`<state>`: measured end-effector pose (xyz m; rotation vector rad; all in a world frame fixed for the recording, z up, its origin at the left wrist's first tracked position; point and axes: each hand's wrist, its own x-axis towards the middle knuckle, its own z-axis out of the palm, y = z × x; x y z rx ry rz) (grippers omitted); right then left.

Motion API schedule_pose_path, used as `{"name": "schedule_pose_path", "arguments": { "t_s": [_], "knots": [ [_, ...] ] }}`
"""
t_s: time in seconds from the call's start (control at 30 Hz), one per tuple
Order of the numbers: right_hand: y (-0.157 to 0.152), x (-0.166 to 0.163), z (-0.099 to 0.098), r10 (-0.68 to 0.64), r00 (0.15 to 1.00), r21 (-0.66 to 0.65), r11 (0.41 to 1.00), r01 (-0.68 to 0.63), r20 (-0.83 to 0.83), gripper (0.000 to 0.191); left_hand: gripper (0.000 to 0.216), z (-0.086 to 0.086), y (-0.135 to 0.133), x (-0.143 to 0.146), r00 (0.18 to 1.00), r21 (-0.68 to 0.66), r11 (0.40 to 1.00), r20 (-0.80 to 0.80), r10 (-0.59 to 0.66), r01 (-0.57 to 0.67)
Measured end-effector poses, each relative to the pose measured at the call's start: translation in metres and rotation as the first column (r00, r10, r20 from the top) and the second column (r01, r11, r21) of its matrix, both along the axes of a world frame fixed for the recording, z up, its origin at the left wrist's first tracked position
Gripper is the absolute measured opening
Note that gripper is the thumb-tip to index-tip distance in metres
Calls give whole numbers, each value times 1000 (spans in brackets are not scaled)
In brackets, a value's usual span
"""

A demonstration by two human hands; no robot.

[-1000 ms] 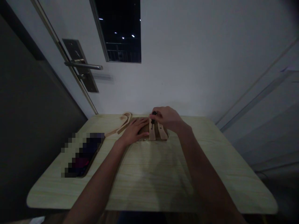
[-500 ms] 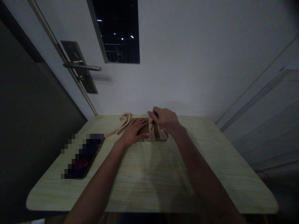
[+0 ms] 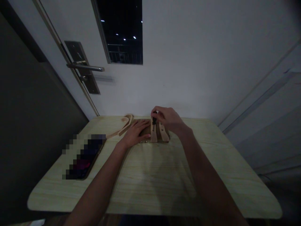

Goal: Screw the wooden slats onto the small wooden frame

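Note:
My right hand (image 3: pixel 167 117) grips the black handle of a small screwdriver (image 3: pixel 154 120) between thumb and fingers. The screwdriver stands nearly upright, its shaft pointing down at a pale wooden strip (image 3: pixel 153 136). Beside that strip, to the right, lies a second pale wooden piece (image 3: pixel 164 133) with dark holes in it. Both rest on a brown wooden board (image 3: pixel 145 131). My left hand (image 3: pixel 135 132) lies flat on the board's left part, fingers stretched out. Whether the screwdriver's tip sits in a screw is too small to tell.
A curved pale wooden piece shaped like a hook (image 3: pixel 127 121) lies left of the board. Nearer on the left is a phone (image 3: pixel 94 161), partly pixelated. The light wooden table (image 3: pixel 141 188) stands against a white door with a metal handle (image 3: pixel 87 67).
My right hand's fingers have shifted around the screwdriver handle, and more of the handle shows now. My left hand stays on the board. The view has shifted slightly.

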<state>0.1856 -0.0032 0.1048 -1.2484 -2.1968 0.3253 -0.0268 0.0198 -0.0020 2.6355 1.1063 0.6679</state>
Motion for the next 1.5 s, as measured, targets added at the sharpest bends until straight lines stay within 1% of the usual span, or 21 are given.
{"name": "schedule_pose_path", "arguments": {
  "t_s": [0.07,0.13,0.23,0.3,0.37,0.53,0.67,0.83,1.0,1.1,1.17,1.3,1.4,1.5],
  "knots": [
    [1,2,-2,68,997,-6,998,-68,-33,24,63,0,0,0,1000,7,1000,0,-3,3],
    [1,3,-3,84,996,-17,996,-84,-36,30,63,0,0,0,1000,10,1000,0,-2,2],
    [0,2,-3,54,999,10,998,-54,-4,28,63,1,-1,1,1000,9,1000,1,2,-2],
    [-1,0,-1,63,998,34,997,-63,-2,24,62,2,-1,1,1000,8,1000,0,0,0],
    [-2,-1,0,69,998,27,997,-69,-9,22,63,3,-2,1,1000,7,1000,1,2,-2],
    [-3,-2,0,11,1000,-2,1000,-11,-16,15,62,3,-2,1,1000,0,1000,1,5,-5],
    [0,-1,-3,29,999,-6,1000,-29,-46,9,62,2,-1,1,1000,0,1000,0,0,0],
    [2,-1,-5,7,995,8,1000,-7,-99,10,62,3,-2,2,1000,1,1000,-13,8,-8],
    [1,-5,-5,-60,996,7,998,61,-71,16,63,5,-3,2,1000,-3,1000,-7,4,-4],
    [0,-9,-5,-46,997,20,999,47,-65,16,64,5,-2,2,1000,7,1000,-6,0,0],
    [-1,-10,-3,-59,998,27,998,60,-39,13,63,4,-2,2,1000,9,1000,-3,2,-2],
    [-2,-10,0,-120,992,12,993,120,23,19,60,3,-2,1,1000,10,1000,0,8,-8],
    [-3,-9,-1,-156,986,39,987,153,61,22,61,3,-2,1,1000,5,1000,0,8,-8],
    [-2,-8,-4,-148,986,31,989,147,71,22,63,2,-1,0,1000,1,1000,-5,1,-1]
  ]
}}
